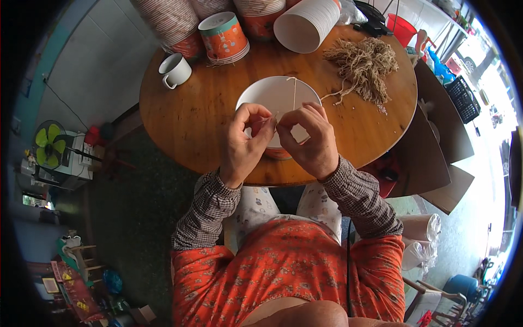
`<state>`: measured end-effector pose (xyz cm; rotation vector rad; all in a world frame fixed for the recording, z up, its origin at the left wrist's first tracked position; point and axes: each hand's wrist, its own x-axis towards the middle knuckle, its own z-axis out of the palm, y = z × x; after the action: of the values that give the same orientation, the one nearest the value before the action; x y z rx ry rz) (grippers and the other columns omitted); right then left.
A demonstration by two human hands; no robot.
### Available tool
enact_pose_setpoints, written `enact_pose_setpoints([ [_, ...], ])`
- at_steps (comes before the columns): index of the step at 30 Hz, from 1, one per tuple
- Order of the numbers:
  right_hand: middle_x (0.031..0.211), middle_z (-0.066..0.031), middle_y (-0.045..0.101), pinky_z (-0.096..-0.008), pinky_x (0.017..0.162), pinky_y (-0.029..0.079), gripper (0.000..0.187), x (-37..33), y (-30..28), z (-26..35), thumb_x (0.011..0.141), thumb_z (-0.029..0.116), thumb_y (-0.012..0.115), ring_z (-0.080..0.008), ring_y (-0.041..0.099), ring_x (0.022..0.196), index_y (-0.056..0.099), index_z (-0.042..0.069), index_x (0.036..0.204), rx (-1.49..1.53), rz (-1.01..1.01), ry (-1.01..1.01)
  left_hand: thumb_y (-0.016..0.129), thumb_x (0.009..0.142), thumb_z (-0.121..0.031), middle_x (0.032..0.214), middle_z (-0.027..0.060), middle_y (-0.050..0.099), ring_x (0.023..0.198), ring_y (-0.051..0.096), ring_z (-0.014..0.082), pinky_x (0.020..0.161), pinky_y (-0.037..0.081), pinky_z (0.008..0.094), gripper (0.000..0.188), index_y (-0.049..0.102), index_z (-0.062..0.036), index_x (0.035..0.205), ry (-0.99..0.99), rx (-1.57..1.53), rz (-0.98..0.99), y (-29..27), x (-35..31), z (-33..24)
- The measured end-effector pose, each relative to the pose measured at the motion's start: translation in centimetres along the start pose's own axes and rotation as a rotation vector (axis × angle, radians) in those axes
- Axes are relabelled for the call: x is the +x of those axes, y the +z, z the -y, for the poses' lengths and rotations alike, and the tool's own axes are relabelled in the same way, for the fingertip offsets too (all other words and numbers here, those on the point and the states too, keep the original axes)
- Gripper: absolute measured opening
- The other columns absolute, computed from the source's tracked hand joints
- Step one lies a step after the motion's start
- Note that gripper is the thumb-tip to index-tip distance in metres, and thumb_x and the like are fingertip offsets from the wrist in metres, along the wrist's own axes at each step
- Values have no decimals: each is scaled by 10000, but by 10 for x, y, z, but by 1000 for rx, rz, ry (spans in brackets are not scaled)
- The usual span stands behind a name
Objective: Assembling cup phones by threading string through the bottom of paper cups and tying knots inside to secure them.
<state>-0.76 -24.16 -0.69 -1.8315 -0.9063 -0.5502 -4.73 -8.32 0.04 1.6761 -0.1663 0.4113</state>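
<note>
Over a white-lined paper tub [261,91] near the front of the round table, my two hands meet fingertip to fingertip. My left hand [245,143] is closed in a pinch on a thin string. My right hand [313,139] pinches too, thumb and forefinger forming a ring. A pale string [295,94] lies over the tub's far rim and runs down inside toward my right fingers. Exactly how the strand passes between the fingertips is too small to make out. A tangled bundle of beige strings [366,66] lies beyond my right hand, with loose ends trailing toward the tub.
Across the back of the wooden table [196,120] stand stacks of paper tubs, an orange printed tub [224,41] and a stack lying on its side [305,27]. A white enamel mug [175,71] stands at left. Cardboard boxes [436,147] flank the right edge; a green-bladed fan [49,144] stands far left.
</note>
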Motion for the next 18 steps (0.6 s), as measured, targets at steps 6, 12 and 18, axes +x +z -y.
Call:
enact_pose_setpoints([
  [6, 751, -31, 625, -342, 809, 425, 117, -2, 0, -6, 734, 45, 687, -227, 595, 725, 610, 77, 816, 20, -33, -17, 681, 810, -10, 755, 30, 578, 686, 553, 156, 641, 448, 291, 97, 653, -50, 893, 360, 461, -25, -3, 2, 5],
  [12, 757, -46, 625, -353, 816, 429, 99, 0, -4, -3, 752, 48, 675, -243, 597, 737, 616, 70, 828, 70, -22, 17, 693, 778, -7, 718, 47, 539, 679, 549, 195, 642, 438, 308, 115, 661, -55, 878, 591, 684, -9, -7, 5, 2],
  [18, 799, -50, 628, -370, 839, 423, 111, 2, -6, -2, 779, 35, 646, -262, 589, 782, 607, 73, 875, -22, -12, -74, 635, 862, -68, 797, 3, 612, 741, 557, 106, 710, 433, 235, 78, 664, -23, 919, 23, 54, 207, -16, 11, -1],
])
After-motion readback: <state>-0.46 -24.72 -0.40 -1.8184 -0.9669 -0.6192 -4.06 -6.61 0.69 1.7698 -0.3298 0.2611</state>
